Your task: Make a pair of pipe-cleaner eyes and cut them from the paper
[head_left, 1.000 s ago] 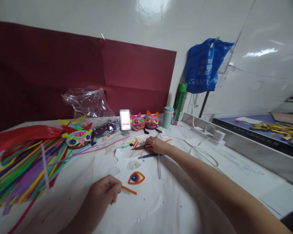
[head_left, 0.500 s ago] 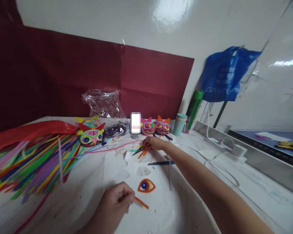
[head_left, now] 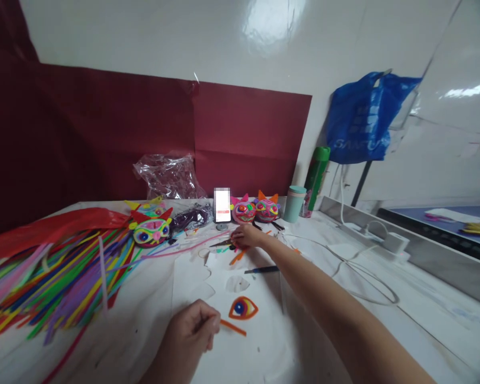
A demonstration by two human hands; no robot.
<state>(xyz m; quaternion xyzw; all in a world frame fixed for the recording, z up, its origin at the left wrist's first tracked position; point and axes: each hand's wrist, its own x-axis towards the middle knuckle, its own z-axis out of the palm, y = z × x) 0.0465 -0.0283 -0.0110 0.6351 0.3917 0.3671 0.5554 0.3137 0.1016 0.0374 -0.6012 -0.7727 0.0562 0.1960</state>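
Observation:
My left hand (head_left: 194, 328) rests near the table's front, fingers pinched on a short orange pipe-cleaner piece (head_left: 232, 327). Just beyond it lies an orange-rimmed eye shape (head_left: 244, 308) with a blue and red centre, on white paper (head_left: 224, 277). My right hand (head_left: 246, 235) reaches far across the table, closed around scissors (head_left: 223, 244) among small coloured pipe-cleaner scraps. A dark blue tool (head_left: 261, 270) lies under my right forearm.
A big spread of coloured pipe cleaners (head_left: 48, 272) covers the left. Cat-face crafts (head_left: 150, 229) (head_left: 256, 209) and a phone (head_left: 222, 205) stand at the back. A cup (head_left: 294, 204), green bottle (head_left: 317, 173), white cable (head_left: 360, 266) and blue bag (head_left: 364, 120) are right.
The view shifted left and tilted up. My right hand moved further back toward the cat faces and scraps. My left hand keeps its pinch on the orange piece.

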